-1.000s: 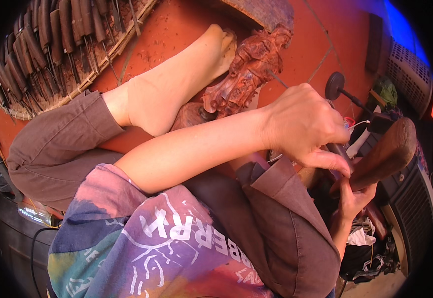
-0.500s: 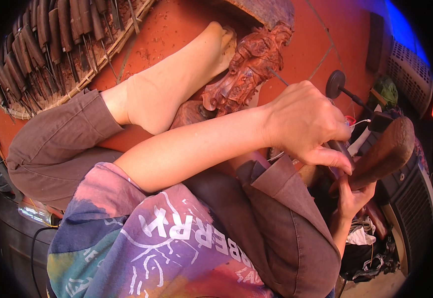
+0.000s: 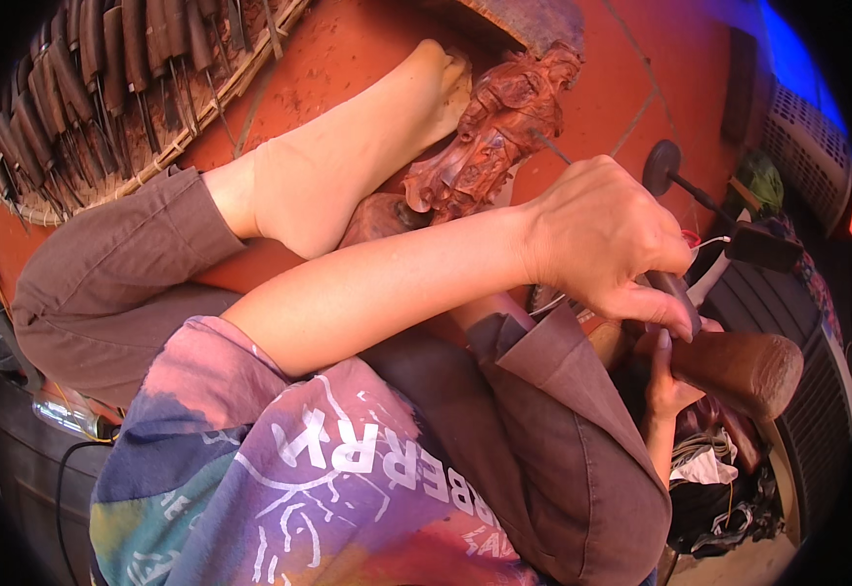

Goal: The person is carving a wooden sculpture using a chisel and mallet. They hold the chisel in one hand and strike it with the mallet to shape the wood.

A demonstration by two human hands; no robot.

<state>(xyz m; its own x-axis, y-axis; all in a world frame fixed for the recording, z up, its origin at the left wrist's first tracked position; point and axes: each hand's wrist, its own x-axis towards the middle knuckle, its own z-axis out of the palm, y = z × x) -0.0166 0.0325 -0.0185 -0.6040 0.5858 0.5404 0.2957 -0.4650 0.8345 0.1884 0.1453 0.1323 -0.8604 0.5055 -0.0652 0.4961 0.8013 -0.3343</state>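
My left hand (image 3: 607,244) is closed round the brown wooden handle of a chisel (image 3: 677,293); its blade is out of sight below the fist. Right beside it, my right hand (image 3: 675,386) grips a wooden mallet (image 3: 739,366), a thick rounded club whose blunt end points right. Part of that hand lies behind the mallet, and my knee covers the forearm. The tips of my left thumb and a right-hand finger nearly meet, and I cannot tell if they touch. A carved reddish wooden figure (image 3: 504,137) lies on the floor against my bare foot (image 3: 348,156).
A round woven tray (image 3: 216,122) at the far left holds several wooden-handled carving tools (image 3: 84,78) among shavings. A wooden block (image 3: 533,20) stands beyond the figure. To the right are a perforated plastic basket (image 3: 812,137), a black round-ended stand (image 3: 662,166) and a dark ribbed case (image 3: 807,342).
The mallet has swung down, its blunt end now lower and pointing right rather than up. My right hand has turned and shifted slightly left with it. My left hand has barely moved.
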